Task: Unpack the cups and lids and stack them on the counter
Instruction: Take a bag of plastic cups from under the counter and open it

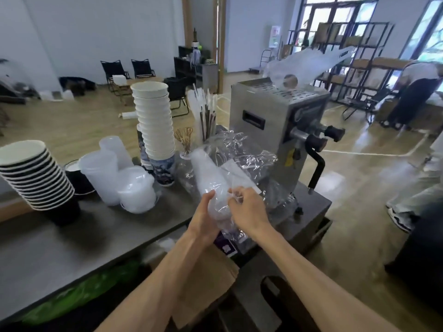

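Note:
A sleeve of clear plastic cups [208, 173] lies tilted over the counter [72, 240], still wrapped in a crinkled clear bag [242, 154]. My left hand [203, 219] holds the lower end of the sleeve from the left. My right hand [247, 207] pinches the bag's plastic at the same end. On the counter stand a tall stack of white paper cups [155, 123], a black-sided cup stack [36, 173] at the left, frosted plastic cups [103, 173] and a pile of clear lids [136, 188].
A steel machine [271, 111] with black knobs stands right of the bag, another plastic sleeve [309, 63] lying on top. Straws [206, 111] stand behind the bag. A cardboard piece [203, 281] and green bag [79, 295] sit below the counter. A person [417, 101] stands at far right.

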Demonstrator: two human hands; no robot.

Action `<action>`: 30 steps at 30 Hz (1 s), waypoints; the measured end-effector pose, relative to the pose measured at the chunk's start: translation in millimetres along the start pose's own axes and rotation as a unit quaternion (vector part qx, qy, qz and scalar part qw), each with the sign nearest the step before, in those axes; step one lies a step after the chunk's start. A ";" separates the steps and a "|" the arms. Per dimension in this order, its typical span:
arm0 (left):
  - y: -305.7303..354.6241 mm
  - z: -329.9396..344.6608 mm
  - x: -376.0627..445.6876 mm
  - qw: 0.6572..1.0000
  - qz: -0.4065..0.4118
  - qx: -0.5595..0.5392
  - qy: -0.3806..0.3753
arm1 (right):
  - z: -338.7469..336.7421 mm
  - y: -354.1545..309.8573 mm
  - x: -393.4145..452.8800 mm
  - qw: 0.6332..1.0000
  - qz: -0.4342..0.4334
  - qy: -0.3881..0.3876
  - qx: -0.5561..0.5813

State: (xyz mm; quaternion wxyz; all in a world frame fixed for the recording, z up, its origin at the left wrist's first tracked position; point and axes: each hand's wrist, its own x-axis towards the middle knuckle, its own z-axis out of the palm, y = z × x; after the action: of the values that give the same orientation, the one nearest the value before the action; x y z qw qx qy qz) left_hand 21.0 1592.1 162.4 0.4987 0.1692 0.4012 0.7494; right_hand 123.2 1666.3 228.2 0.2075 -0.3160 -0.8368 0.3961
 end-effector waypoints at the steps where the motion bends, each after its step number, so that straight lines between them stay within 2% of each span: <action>1: 0.3 -2.4 5.6 1.000 0.010 0.001 0.007 | 1.4 1.8 7.2 1.000 -0.001 -0.008 0.006; 3: -0.9 -7.1 13.4 0.999 0.018 0.006 0.029 | 4.6 5.8 18.6 1.000 -0.008 -0.021 0.007; 7: -4.1 -14.4 22.9 0.992 0.020 0.027 0.122 | 11.9 10.8 34.1 0.999 -0.011 -0.037 0.016; 10: 3.2 -13.7 26.5 0.980 0.024 0.087 0.177 | 17.1 20.1 50.9 0.999 0.003 -0.028 0.030; 14: 4.6 -19.2 18.5 0.955 -0.015 0.155 0.252 | 25.1 27.5 64.5 0.998 0.029 -0.035 0.043; 20: -4.4 -33.4 5.1 0.926 0.026 0.233 0.296 | 40.5 27.4 54.8 0.995 0.077 -0.040 0.059; 26: -1.5 -31.8 -15.7 0.901 0.017 0.302 0.310 | 35.7 23.7 4.6 0.991 0.129 0.030 0.008; 30: -9.3 -24.1 -46.8 0.896 0.034 0.319 0.308 | 44.4 19.3 -32.4 0.994 0.089 0.041 -0.047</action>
State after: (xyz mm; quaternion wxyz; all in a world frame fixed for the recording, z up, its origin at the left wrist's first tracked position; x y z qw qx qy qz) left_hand 31.7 1542.0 147.0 0.2434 0.0931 0.7463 0.6125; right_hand 126.9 1629.6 183.2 0.1910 -0.4146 -0.8136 0.3600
